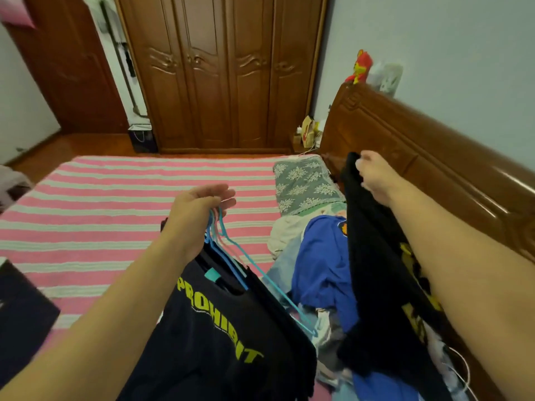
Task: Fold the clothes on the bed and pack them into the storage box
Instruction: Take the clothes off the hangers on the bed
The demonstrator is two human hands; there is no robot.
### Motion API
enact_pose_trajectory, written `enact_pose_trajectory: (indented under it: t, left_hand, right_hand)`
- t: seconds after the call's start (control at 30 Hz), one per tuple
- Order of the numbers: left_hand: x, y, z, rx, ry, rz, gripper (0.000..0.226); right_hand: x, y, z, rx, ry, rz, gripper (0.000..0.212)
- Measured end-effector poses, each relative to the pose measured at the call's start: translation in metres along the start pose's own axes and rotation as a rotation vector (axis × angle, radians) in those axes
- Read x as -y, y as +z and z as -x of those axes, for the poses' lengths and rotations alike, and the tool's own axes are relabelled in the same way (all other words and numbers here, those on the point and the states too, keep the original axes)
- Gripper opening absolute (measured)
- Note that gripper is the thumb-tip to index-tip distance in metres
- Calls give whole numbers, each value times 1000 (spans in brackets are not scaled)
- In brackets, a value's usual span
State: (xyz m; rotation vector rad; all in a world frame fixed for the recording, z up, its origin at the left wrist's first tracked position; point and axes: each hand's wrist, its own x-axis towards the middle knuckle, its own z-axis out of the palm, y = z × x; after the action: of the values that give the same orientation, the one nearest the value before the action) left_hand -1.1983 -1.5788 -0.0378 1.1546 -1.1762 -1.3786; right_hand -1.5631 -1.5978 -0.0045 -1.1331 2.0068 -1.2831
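Left hand (197, 209) grip: holding hangers (228, 256) with dark shirt (220, 342). Right hand (376, 178) grip: holding black garment (373, 256) above bed (115, 198).

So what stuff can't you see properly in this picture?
- Storage box: not clearly identifiable in the head view; only a dark corner shows, cut by the left edge.
- Black garment: its print is mostly covered by the right arm.
- Right hand: its grip is turned away, fingers partly hidden.
- Clothes pile: lower items buried.
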Motion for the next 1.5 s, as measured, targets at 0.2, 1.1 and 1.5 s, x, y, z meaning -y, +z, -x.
enact_pose_trajectory:
  t: [0.2,1.1,1.5]
  left_hand:
    - [33,0,18,15,-48,-46,38]
    - [-29,-23,136,-62,311,-236,38]
    - [-14,-54,143,-356,265,207,30]
  right_hand:
    - [-44,53,99,600,-41,174,16]
    - [-55,124,253,28,-797,383,13]
    - [-109,81,251,-137,-819,439,21]
